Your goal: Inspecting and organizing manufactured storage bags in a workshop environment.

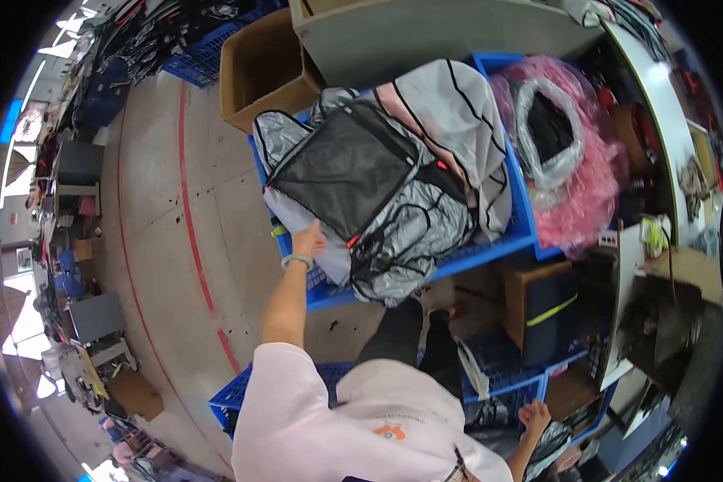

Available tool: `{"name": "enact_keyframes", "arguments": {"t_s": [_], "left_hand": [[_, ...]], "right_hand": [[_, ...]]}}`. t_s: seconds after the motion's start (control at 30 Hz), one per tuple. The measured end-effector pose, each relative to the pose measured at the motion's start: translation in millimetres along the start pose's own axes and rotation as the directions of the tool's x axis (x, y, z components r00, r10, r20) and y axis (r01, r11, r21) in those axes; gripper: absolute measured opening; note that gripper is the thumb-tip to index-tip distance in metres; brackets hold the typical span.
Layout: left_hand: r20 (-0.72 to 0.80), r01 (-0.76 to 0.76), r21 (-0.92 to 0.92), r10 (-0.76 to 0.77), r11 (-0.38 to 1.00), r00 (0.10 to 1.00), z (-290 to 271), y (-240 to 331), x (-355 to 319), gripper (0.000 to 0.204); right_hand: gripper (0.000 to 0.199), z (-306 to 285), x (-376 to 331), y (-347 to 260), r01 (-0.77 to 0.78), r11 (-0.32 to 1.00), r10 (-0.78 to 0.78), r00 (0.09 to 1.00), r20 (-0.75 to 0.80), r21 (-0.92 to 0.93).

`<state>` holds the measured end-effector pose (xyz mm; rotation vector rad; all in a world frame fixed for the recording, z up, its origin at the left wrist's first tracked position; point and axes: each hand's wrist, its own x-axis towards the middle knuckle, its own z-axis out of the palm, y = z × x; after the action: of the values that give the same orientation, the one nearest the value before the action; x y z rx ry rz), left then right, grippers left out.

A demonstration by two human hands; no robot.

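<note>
My left hand (307, 239) reaches over the near left side of a blue plastic crate (337, 301). Its fingers are closed at the edge of a pale grey fabric piece (285, 210). Beside them lies a black mesh panel (345, 167) with dark edging and small red tabs. Crumpled silver fabric (426, 229) with black piping spills over the crate's near rim. Farther back is a larger light grey and pink piece (450, 100) with black trim. At the lower right my right hand (534, 416) hangs with curled fingers, nothing visible in them, above another crate holding silver fabric.
An open cardboard box (265, 68) stands behind the crate's left corner. To the right, pink plastic wrap (570, 209) and a clear bag fill another blue crate. A white-edged table (651, 104) runs along the right. Red floor lines (189, 185) lie to the left.
</note>
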<state>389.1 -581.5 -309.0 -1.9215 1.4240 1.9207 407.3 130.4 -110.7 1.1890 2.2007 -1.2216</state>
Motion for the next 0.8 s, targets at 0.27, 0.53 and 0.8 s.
{"name": "enact_keyframes", "arguments": {"t_s": [0.27, 0.53, 0.8], "left_hand": [[-0.139, -0.44, 0.385, 0.523, 0.811, 0.841, 43, 11, 33, 0.047], [0.155, -0.586, -0.393, 0.68, 0.708, 0.717, 133, 185, -276, 0.026], [0.37, -0.662, -0.488, 0.822, 0.569, 0.434, 176, 191, -526, 0.013]], "right_hand": [[0.024, 82, 11, -44, 0.313, 0.931, -0.219, 0.891, 0.398, -0.187], [0.048, 199, -14, -222, 0.859, 0.489, -0.85, 0.432, 0.302, 0.15], [0.052, 171, -64, -310, 0.493, 0.48, -0.853, 0.458, 0.253, 0.726]]}}
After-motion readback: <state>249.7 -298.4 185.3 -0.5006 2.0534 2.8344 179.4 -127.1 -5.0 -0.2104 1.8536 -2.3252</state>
